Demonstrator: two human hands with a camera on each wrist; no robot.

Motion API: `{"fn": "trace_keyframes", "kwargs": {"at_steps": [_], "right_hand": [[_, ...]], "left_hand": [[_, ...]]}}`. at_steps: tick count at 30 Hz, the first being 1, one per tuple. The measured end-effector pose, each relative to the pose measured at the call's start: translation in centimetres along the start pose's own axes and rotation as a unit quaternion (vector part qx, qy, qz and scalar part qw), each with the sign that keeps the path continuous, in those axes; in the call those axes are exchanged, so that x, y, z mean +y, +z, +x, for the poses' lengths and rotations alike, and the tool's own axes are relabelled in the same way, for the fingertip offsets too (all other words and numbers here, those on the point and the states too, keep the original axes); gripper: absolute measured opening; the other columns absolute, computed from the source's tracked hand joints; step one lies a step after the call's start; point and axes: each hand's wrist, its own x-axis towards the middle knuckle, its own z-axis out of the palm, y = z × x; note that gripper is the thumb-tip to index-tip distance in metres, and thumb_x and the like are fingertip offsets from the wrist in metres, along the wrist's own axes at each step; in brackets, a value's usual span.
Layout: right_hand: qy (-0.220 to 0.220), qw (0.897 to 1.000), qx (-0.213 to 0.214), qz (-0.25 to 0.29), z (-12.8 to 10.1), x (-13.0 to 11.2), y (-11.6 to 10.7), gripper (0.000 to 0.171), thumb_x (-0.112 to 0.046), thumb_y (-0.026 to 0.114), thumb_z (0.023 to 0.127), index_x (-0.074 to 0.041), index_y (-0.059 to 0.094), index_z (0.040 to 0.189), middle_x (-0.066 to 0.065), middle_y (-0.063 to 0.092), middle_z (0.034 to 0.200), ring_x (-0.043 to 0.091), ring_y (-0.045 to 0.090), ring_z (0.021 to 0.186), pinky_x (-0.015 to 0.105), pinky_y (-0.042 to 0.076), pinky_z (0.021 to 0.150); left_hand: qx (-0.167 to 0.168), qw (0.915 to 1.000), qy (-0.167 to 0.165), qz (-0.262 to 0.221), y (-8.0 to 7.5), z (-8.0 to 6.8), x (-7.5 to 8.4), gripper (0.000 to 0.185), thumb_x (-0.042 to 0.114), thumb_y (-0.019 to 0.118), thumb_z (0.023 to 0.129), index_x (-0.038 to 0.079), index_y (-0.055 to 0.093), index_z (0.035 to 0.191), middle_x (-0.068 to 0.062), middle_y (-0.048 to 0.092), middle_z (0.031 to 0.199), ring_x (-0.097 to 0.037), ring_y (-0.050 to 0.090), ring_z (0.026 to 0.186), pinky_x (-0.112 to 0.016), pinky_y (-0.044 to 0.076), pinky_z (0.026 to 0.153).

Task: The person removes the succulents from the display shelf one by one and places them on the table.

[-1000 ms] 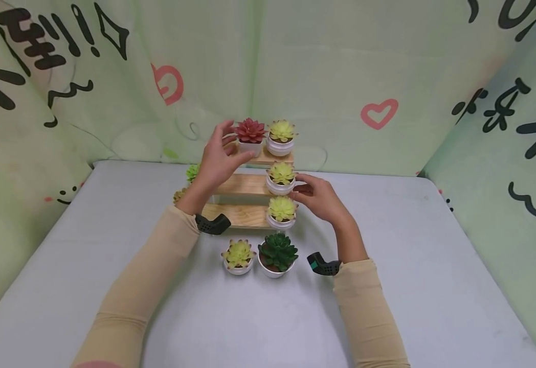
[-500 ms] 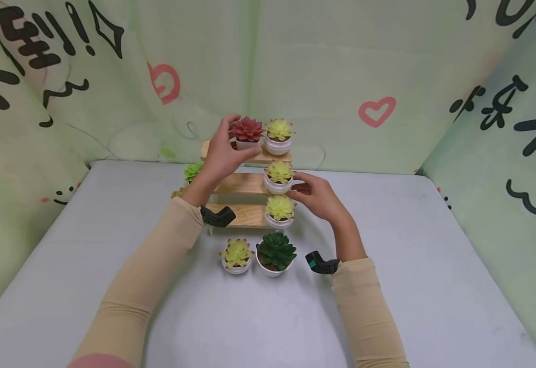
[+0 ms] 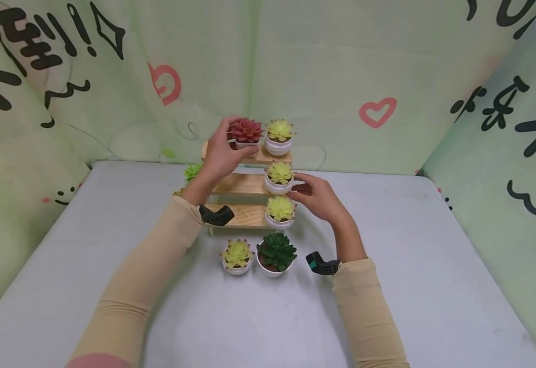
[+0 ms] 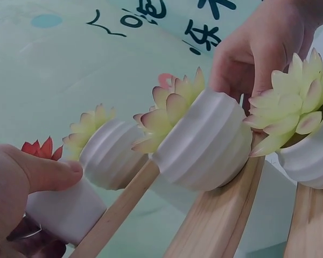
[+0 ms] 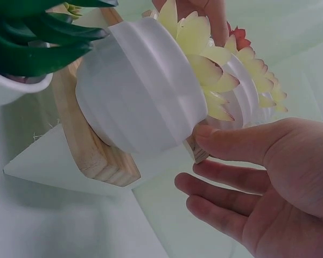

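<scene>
On the top step of a wooden tiered plant stand (image 3: pixel 249 184), my left hand (image 3: pixel 222 156) holds the white square pot (image 4: pixel 67 209) of a red succulent (image 3: pixel 247 131). Its thumb lies across the pot's near side. Beside it stands a yellow-green succulent in a ribbed white pot (image 3: pixel 278 145). My right hand (image 3: pixel 318 197) is at the right end of the middle step, its thumb (image 5: pixel 218 138) and index finger about the board's end. Close by, another yellow-green succulent in a white pot (image 3: pixel 279 183) sits on that step.
A third such succulent (image 3: pixel 280 212) stands on the bottom step's right end. In front of the stand are a dark green succulent (image 3: pixel 276 253) and a yellow-green one (image 3: pixel 237 255) on the white table (image 3: pixel 249 322). A bright green plant (image 3: pixel 193 171) shows behind my left wrist.
My left hand has shifted slightly up and right around the red succulent's pot, its thumb now farther across the front. The right hand stays at the step's end.
</scene>
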Motion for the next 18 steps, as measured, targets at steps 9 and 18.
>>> {"fn": "trace_keyframes", "kwargs": {"at_steps": [9, 18], "right_hand": [[0.003, 1.0, -0.003, 0.0, 0.1, 0.0, 0.2, 0.051, -0.018, 0.063, 0.094, -0.011, 0.047, 0.142, 0.012, 0.053, 0.141, 0.031, 0.057, 0.125, 0.046, 0.051, 0.103], [0.01, 1.0, 0.0, -0.003, 0.1, 0.2, 0.1, 0.051, -0.019, 0.064, 0.095, -0.013, 0.047, 0.143, 0.012, 0.052, 0.142, 0.031, 0.057, 0.124, 0.048, 0.051, 0.103]], "left_hand": [[0.002, 0.9999, -0.003, 0.01, -0.8, -0.6, 0.3, 0.071, 0.021, 0.08, 0.08, 0.019, 0.041, 0.14, -0.007, 0.051, 0.135, -0.021, 0.053, 0.121, -0.035, 0.053, 0.1], [-0.006, 0.9995, 0.031, 0.007, -1.9, -1.9, 0.3, 0.075, 0.02, 0.081, 0.08, 0.017, 0.039, 0.142, -0.01, 0.053, 0.129, -0.023, 0.055, 0.119, -0.036, 0.051, 0.103]]}}
